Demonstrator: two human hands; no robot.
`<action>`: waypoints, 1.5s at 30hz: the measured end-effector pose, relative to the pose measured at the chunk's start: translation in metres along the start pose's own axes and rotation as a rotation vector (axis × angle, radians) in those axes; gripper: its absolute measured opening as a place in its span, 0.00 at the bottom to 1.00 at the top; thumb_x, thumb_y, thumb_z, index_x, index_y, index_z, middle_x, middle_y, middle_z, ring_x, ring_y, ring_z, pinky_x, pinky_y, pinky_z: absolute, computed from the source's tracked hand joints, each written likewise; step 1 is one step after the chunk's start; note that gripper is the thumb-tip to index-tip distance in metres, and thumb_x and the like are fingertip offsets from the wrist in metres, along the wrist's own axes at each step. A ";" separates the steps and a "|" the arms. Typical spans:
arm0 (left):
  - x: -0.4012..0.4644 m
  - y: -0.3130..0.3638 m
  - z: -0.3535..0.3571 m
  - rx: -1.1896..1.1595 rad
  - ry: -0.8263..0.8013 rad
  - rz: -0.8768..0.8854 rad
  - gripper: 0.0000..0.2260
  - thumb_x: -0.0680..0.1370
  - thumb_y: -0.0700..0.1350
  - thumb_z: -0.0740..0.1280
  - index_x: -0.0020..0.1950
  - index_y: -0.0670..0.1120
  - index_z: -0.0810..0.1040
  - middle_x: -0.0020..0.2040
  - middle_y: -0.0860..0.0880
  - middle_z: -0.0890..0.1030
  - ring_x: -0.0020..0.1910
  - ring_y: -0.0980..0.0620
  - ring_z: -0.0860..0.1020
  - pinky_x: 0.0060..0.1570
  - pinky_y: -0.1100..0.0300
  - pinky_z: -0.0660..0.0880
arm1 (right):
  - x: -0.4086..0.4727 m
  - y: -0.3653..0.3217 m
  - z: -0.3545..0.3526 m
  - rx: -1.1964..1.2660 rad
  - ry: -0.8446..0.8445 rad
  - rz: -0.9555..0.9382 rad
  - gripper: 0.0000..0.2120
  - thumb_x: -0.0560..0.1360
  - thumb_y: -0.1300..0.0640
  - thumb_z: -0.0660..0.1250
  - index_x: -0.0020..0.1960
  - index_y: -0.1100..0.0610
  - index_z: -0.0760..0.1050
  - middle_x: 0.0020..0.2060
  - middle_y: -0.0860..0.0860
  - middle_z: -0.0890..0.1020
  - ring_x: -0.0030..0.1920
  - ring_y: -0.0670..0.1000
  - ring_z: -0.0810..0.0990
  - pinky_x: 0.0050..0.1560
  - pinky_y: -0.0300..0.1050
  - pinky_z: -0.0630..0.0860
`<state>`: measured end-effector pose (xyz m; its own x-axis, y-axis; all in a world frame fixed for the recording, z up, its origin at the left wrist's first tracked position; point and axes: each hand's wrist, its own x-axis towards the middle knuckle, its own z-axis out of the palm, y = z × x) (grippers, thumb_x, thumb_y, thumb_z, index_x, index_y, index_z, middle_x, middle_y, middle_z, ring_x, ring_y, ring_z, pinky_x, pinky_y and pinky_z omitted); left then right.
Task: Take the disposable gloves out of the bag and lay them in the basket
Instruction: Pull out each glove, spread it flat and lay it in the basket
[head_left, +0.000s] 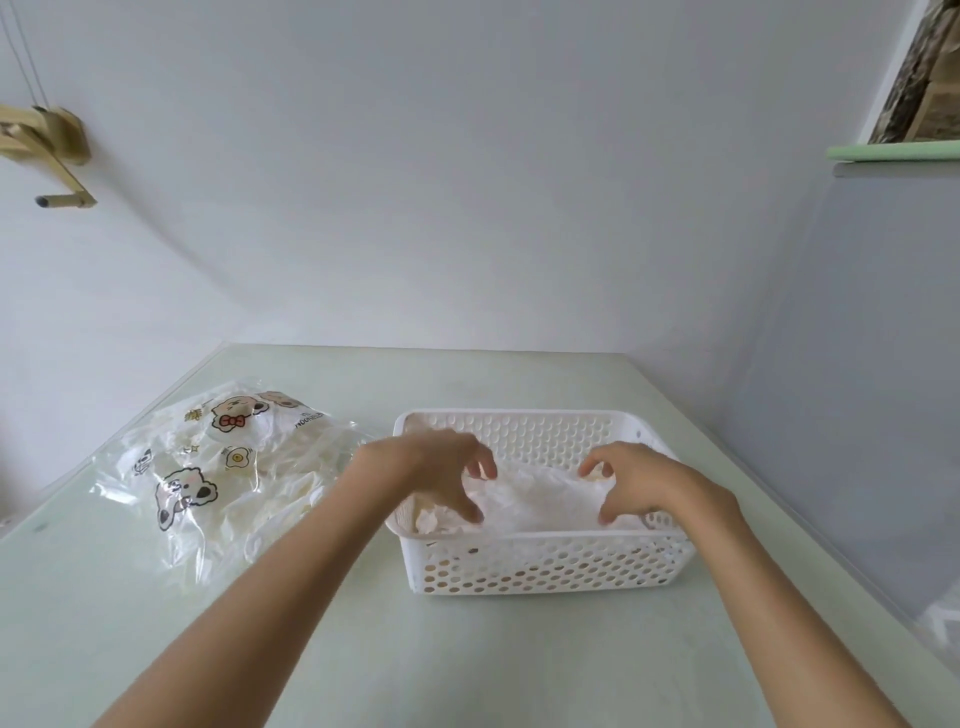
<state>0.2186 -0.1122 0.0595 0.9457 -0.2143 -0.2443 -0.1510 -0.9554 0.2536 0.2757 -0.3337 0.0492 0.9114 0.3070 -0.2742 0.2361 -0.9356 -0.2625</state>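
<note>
Head view:
- Both my forearms reach forward from 6 o'clock, bare to the elbow, and converge over the white perforated basket (545, 564), which sits just right of centre on the pale green table (322, 639).
- My left hand (441, 470) hovers palm-down over the basket's left half, wrist slightly raised; the fingers are spread and arched like a claw, tips pressing down onto the pile of disposable gloves (535, 501), thumb reaching toward 5 o'clock at the pile's near edge.
- My right hand (631, 483) mirrors it over the right half, fingers bent with the tips on the pile and the thumb pointing down at its near edge. Whether either hand is pinching the thin film or only pressing on it, I cannot tell.
- The gloves lie inside the basket as a crumpled white heap, rising to about its rim, between my two hands.
- The clear bag (218, 473) printed with cartoon bears and eggs lies at 9 o'clock from the basket, crumpled on the table, with more whitish film visible through it; my left forearm crosses just beside its right edge.
</note>
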 end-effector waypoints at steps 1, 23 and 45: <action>-0.015 -0.003 -0.007 -0.050 0.118 0.005 0.21 0.73 0.49 0.73 0.65 0.55 0.74 0.61 0.58 0.77 0.57 0.56 0.77 0.59 0.57 0.72 | -0.004 -0.005 -0.003 0.024 0.055 -0.035 0.27 0.71 0.61 0.73 0.67 0.49 0.70 0.65 0.50 0.71 0.53 0.50 0.74 0.47 0.41 0.72; -0.118 -0.111 -0.002 -0.597 0.322 -0.498 0.14 0.83 0.49 0.55 0.44 0.44 0.75 0.44 0.48 0.82 0.47 0.46 0.81 0.34 0.62 0.74 | -0.036 -0.212 0.074 -0.219 0.410 -0.424 0.09 0.78 0.57 0.61 0.48 0.52 0.80 0.47 0.52 0.81 0.60 0.56 0.70 0.55 0.47 0.60; -0.125 -0.119 -0.001 -0.276 0.398 -0.545 0.20 0.66 0.37 0.74 0.48 0.57 0.72 0.51 0.56 0.77 0.52 0.50 0.75 0.53 0.55 0.73 | -0.030 -0.198 0.063 0.317 0.259 -0.482 0.06 0.76 0.50 0.66 0.42 0.49 0.79 0.41 0.44 0.83 0.49 0.48 0.78 0.53 0.45 0.70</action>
<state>0.1187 0.0284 0.0610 0.9066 0.4180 -0.0575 0.4000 -0.8081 0.4324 0.1807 -0.1463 0.0513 0.7890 0.5917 0.1657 0.5653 -0.5934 -0.5729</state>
